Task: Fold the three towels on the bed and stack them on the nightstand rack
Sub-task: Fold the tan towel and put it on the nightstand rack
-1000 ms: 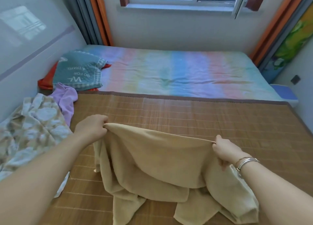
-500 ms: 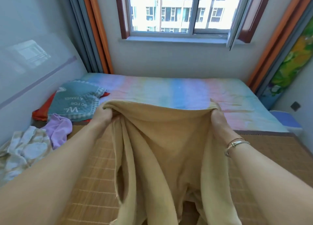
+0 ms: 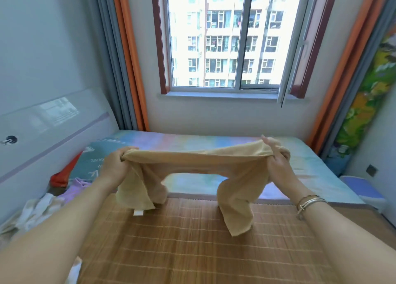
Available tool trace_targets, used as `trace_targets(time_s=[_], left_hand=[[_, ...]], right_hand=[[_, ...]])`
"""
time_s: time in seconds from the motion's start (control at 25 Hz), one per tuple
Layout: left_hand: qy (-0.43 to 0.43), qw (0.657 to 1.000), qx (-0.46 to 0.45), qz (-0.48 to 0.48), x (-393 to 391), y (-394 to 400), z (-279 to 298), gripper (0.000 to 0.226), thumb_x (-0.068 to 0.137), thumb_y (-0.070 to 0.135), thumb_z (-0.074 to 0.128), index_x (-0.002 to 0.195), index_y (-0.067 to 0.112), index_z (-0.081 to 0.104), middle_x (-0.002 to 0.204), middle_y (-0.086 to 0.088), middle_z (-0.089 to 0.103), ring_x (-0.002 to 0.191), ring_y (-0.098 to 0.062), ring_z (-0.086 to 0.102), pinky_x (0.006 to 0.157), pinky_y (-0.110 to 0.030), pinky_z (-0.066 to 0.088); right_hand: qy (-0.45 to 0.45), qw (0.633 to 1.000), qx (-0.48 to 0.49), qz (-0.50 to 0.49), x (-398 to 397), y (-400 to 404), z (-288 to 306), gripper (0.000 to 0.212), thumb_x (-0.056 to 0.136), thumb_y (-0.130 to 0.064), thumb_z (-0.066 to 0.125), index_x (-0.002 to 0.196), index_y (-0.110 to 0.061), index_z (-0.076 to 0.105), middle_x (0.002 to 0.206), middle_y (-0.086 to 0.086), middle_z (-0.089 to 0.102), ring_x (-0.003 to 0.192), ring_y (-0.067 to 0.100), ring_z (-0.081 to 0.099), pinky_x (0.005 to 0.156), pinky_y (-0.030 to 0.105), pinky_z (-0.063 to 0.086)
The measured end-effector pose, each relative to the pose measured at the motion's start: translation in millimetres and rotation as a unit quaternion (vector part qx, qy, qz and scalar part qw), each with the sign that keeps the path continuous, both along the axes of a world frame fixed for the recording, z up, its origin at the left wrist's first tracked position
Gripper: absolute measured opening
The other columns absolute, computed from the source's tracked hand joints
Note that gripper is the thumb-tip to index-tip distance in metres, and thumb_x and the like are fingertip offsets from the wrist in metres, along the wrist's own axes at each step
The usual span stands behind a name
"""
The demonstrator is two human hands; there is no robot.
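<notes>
Both hands grasp the beige towel (image 3: 192, 161) at its two ends: the left hand (image 3: 114, 166) has its fingers curled tightly round a bunched corner, and the right hand (image 3: 278, 163) pinches the other end, with one or two fingers lifted. The towel hangs in the air between them, above the bamboo mat (image 3: 192, 241) that covers the near part of the bed (image 3: 214, 183). Its middle is pulled into a band, and two loose parts drop down, one under each hand; the right one almost reaches the mat. I judge that the towel is held high and stretched so that it opens and its edges can be found before the first fold, so the folding itself is not yet begun.

At the left edge of the bed lie a purple cloth (image 3: 77, 185) and a pale patterned cloth (image 3: 36, 213), probably the other towels, near a teal pillow (image 3: 92, 163). The nightstand rack is not in view.
</notes>
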State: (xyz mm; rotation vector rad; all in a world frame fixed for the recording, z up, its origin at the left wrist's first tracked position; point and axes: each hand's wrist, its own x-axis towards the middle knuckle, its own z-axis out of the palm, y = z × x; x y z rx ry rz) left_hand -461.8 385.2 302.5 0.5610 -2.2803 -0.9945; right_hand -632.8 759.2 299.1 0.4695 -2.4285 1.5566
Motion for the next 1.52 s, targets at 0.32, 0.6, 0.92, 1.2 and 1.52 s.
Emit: trace_targets(time_s=[0.32, 0.6, 0.92, 1.2, 1.52], left_hand=[[-0.432, 0.89, -0.142, 0.013, 111, 9, -197, 0.019, 0.078, 0.016, 0.063, 0.092, 0.025, 0.073, 0.105, -0.006, 0.069, 0.099, -0.026, 0.065, 0.08, -0.03, 0.049], [-0.529, 0.829, -0.177, -0.04, 210, 81, -366, 0.02, 0.09, 0.005, 0.045, 0.088, 0.013, 0.063, 0.091, -0.005, 0.061, 0.079, -0.023, 0.058, 0.067, -0.032, 0.045], [-0.578, 0.798, -0.166, -0.044, 303, 106, -448, 0.016, 0.084, 0.006, 0.053, 0.072, 0.015, 0.06, 0.073, 0.0, 0.055, 0.065, -0.018, 0.054, 0.054, -0.03, 0.043], [-0.527, 0.843, -0.1, -0.045, 338, 95, -443, 0.011, 0.089, 0.03, 0.058, 0.094, 0.027, 0.067, 0.099, 0.008, 0.056, 0.093, -0.016, 0.046, 0.074, -0.028, 0.044], [-0.394, 0.891, 0.149, 0.169, 301, -1, -431, 0.04, 0.091, 0.021, 0.059, 0.129, 0.009, 0.051, 0.126, -0.01, 0.055, 0.107, -0.024, 0.052, 0.084, -0.034, 0.04]], right_hand=[[-0.143, 0.875, 0.455, 0.082, 98, 49, -180, 0.045, 0.098, -0.022, 0.03, 0.143, -0.024, 0.038, 0.137, 0.02, 0.052, 0.125, 0.035, 0.047, 0.101, 0.037, 0.035], [-0.19, 0.766, 0.597, 0.14, 191, 85, -345, 0.037, 0.1, -0.025, 0.027, 0.133, -0.02, 0.041, 0.117, 0.011, 0.062, 0.107, 0.03, 0.057, 0.083, 0.036, 0.042], [-0.232, 0.634, 0.716, 0.178, 270, 110, -411, 0.019, 0.098, -0.021, 0.035, 0.095, -0.025, 0.054, 0.106, -0.002, 0.068, 0.101, 0.021, 0.066, 0.076, 0.028, 0.048], [-0.307, 0.575, 0.711, 0.263, 271, 57, -384, 0.019, 0.088, -0.02, 0.04, 0.097, -0.016, 0.056, 0.095, 0.001, 0.063, 0.084, 0.021, 0.057, 0.075, 0.029, 0.049], [-0.192, 0.706, 0.622, 0.279, 275, -98, -404, 0.016, 0.082, -0.017, 0.043, 0.066, -0.014, 0.042, 0.063, 0.0, 0.046, 0.055, 0.02, 0.043, 0.049, 0.022, 0.031]])
